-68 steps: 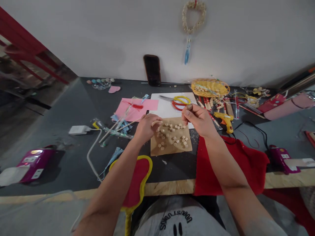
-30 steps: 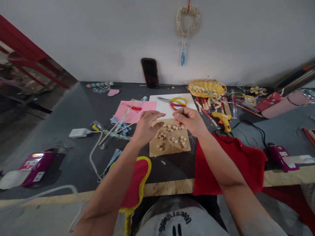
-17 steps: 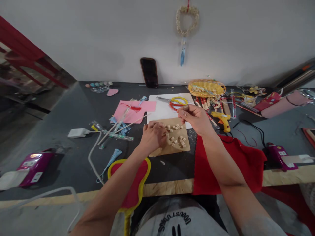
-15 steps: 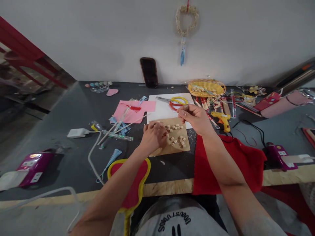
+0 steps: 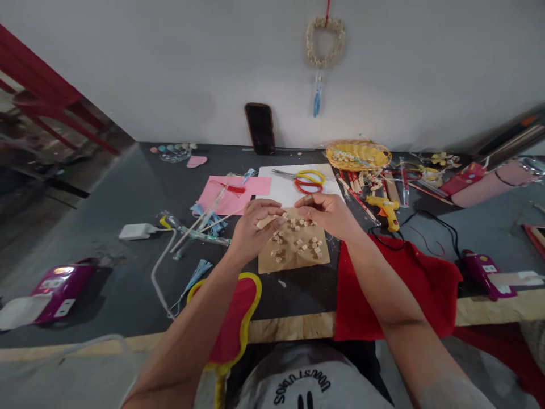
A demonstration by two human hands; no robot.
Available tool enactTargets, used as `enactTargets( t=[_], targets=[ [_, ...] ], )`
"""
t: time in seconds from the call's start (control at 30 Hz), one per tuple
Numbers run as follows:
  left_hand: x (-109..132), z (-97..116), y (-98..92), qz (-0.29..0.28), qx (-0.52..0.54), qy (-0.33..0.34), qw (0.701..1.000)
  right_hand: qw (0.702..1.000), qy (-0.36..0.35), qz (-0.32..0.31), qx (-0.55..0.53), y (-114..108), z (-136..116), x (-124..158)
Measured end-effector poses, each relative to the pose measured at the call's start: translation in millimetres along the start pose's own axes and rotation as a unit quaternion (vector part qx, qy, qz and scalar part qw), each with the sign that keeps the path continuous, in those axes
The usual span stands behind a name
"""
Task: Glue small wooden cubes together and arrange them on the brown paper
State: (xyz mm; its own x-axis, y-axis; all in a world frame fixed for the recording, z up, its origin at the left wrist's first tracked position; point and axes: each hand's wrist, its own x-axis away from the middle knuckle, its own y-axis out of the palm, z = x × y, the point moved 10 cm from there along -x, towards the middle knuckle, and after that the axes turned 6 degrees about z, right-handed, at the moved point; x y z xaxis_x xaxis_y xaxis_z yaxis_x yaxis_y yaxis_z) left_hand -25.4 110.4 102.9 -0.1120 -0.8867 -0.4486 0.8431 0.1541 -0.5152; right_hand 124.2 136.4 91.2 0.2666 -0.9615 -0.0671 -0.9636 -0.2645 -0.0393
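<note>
A brown card (image 5: pixel 293 260) lies on the dark table with several small pale wooden pieces (image 5: pixel 298 243) scattered on it. My left hand (image 5: pixel 251 230) hovers over the card's left edge, fingers curled in a pinch around a small pale piece. My right hand (image 5: pixel 330 213) is raised over the card's far edge, thumb and fingers pinched together close to the left hand's fingertips; what it holds is too small to name.
Yellow and red scissors (image 5: pixel 309 180) lie on a white sheet (image 5: pixel 281 187). A yellow glue gun (image 5: pixel 385 207), a yellow basket (image 5: pixel 357 154), pink paper (image 5: pixel 232 190), red felt (image 5: pixel 400 284), a yellow-edged red felt shape (image 5: pixel 232 326), sticks (image 5: pixel 204 224) and a phone (image 5: pixel 260 128) surround the card.
My left hand dipped down onto the card among the pieces, then rose again pinching one. My right hand came back down toward the left hand's fingertips.
</note>
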Motion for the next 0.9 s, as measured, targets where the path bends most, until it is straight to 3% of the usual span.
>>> enactTargets(
  t=[0.13,0.3,0.6,0.73,0.9],
  targets=[
    [1,5,-0.8,0.016,-0.029,0.015,0.999,1.000,-0.005,-0.015,0.022,15,6,3],
    [3,9,2.0,0.028,-0.018,0.015,0.999,0.994,-0.062,0.031,0.083,14,1,4],
    [10,-5,6.7,0.030,0.066,-0.085,0.994,0.985,-0.079,0.022,0.151,14,-5,5],
    [15,-28,12.7,0.015,0.151,-0.160,0.976,0.987,-0.082,0.060,0.124,-6,-6,0],
    [14,-42,3.5,0.032,0.148,-0.165,0.975,0.978,-0.117,0.172,-0.003,-55,-20,-4]
  ],
)
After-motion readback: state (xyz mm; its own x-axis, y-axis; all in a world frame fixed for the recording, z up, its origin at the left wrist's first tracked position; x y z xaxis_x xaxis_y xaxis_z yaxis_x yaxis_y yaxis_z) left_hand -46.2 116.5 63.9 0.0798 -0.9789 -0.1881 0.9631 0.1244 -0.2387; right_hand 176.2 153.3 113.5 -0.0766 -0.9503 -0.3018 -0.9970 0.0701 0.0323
